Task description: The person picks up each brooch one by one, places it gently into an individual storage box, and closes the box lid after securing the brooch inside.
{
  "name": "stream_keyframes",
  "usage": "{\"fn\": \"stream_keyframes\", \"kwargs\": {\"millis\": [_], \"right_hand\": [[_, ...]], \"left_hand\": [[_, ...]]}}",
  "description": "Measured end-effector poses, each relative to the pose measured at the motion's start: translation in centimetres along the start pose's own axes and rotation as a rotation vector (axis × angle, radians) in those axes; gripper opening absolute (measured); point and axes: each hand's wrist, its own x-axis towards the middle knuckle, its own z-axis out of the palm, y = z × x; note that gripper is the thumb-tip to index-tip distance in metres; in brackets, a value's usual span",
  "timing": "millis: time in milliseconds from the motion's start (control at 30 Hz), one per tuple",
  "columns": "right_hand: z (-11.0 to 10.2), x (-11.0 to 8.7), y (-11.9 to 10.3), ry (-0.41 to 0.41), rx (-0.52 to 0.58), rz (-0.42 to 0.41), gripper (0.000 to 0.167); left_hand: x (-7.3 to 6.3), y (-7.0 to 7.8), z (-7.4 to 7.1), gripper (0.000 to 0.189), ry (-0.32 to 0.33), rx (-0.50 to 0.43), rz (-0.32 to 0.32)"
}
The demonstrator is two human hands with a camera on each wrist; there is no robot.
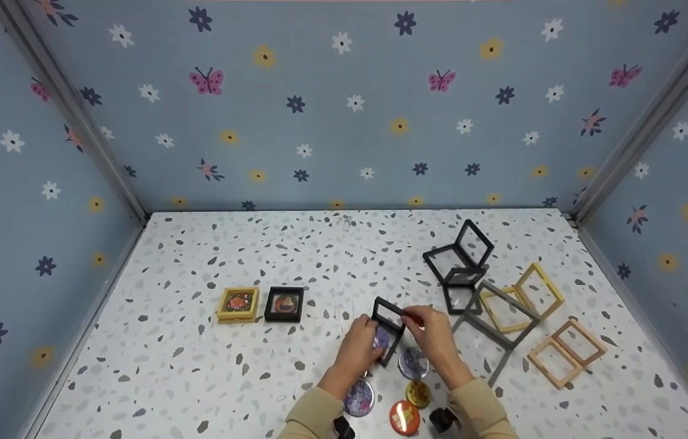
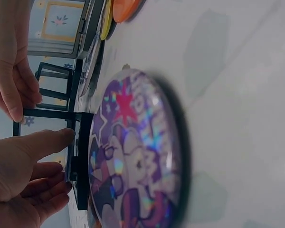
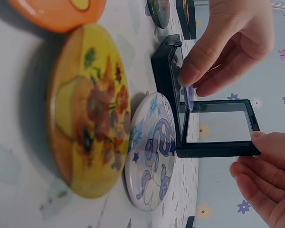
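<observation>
A small black hinged display frame (image 1: 393, 349) stands opened on the table between the hands. My right hand (image 1: 437, 338) pinches the edge of its raised lid, which has a clear window (image 3: 221, 124). Between thumb and fingers my left hand (image 1: 354, 347) holds a purple round badge (image 1: 381, 339) over the frame's lower half; in the right wrist view only the badge's purple edge (image 3: 190, 97) shows. Close by lie a purple cartoon badge (image 2: 133, 156), a white and purple badge (image 3: 152, 152), a yellow flower badge (image 3: 92, 114) and an orange badge (image 1: 404, 417).
On the left stand a yellow frame (image 1: 237, 318) and a black frame (image 1: 283, 316), each with a round badge inside. Opened frames lie at the right: black (image 1: 444, 282), grey (image 1: 496, 332), yellow (image 1: 503, 329) and light wood (image 1: 554, 375). Patterned walls (image 1: 344, 110) enclose the table.
</observation>
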Motion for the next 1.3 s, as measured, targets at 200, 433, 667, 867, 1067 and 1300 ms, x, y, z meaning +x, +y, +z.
{"fn": "stream_keyframes", "kwargs": {"millis": [200, 433, 667, 867, 1067, 1300], "right_hand": [[0.0, 0.0, -0.1, 0.001, 0.003, -0.004, 0.009], [0.0, 0.0, -0.1, -0.004, 0.001, 0.004, 0.009], [0.1, -0.1, 0.0, 0.019, -0.001, -0.015, 0.010], [0.1, -0.1, 0.0, 0.023, 0.010, -0.022, 0.009], [-0.1, -0.1, -0.2, 0.017, 0.013, -0.010, 0.010], [0.0, -0.2, -0.1, 0.013, 0.022, -0.006, 0.011]], "left_hand": [[0.1, -0.2, 0.2, 0.035, 0.022, 0.012, 0.019], [0.1, -0.4, 0.4, 0.034, 0.052, 0.041, 0.057], [-0.1, -0.5, 0.1, 0.036, 0.064, 0.041, 0.057], [-0.4, -0.8, -0.2, 0.041, 0.067, -0.001, 0.056], [-0.6, -1.2, -0.6, 0.043, 0.042, -0.014, 0.045], [-1.0, -1.9, -1.0, 0.045, 0.010, -0.064, -0.001]]}}
